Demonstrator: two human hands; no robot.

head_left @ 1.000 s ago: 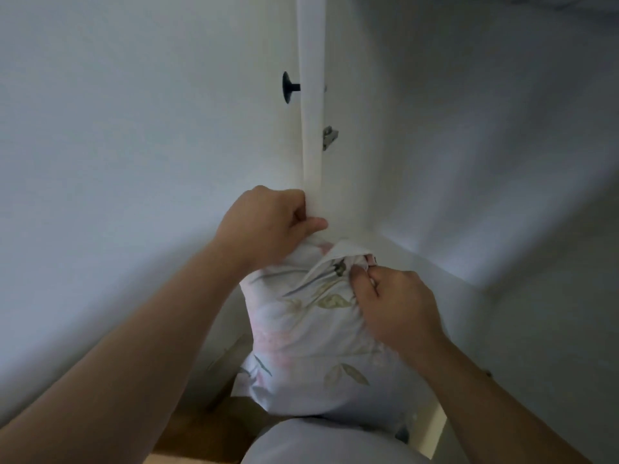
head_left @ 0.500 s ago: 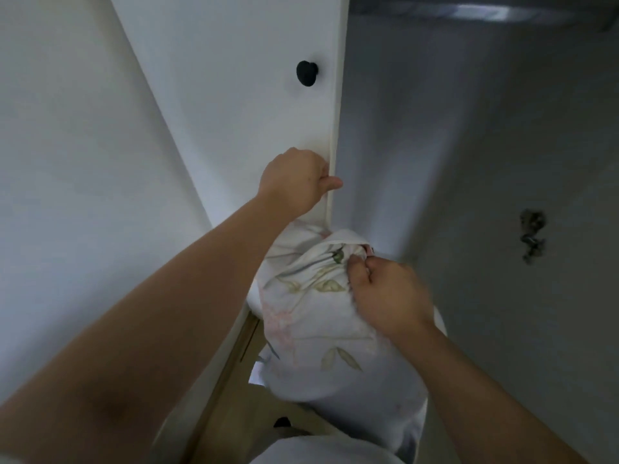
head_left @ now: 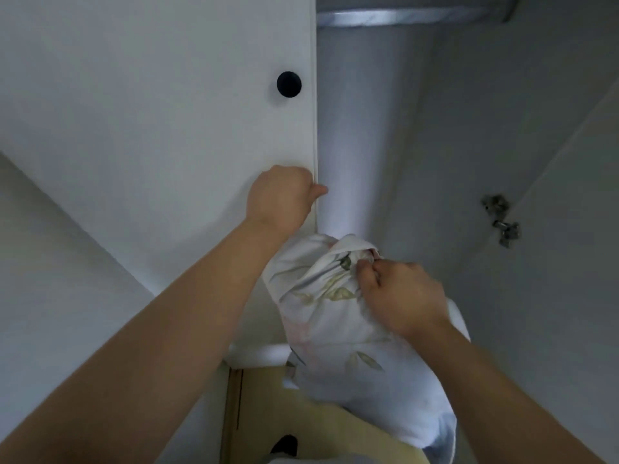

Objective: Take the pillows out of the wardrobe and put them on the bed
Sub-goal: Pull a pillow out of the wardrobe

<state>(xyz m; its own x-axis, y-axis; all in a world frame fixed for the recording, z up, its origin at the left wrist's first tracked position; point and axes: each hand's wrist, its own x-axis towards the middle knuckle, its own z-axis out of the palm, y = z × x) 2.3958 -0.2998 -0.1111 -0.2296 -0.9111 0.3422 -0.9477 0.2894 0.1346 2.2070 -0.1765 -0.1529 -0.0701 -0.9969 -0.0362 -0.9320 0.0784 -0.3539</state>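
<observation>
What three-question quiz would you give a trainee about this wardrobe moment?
1. True or false: the right hand pinches the top of the floral pillow.
2. Fill in: on the wardrobe door, the black knob sits ___ the left hand.
3. What does the left hand grip? A. the black knob. B. the edge of the wardrobe door. C. the floral pillow.

Key: 1 true; 2 above; 3 B.
</observation>
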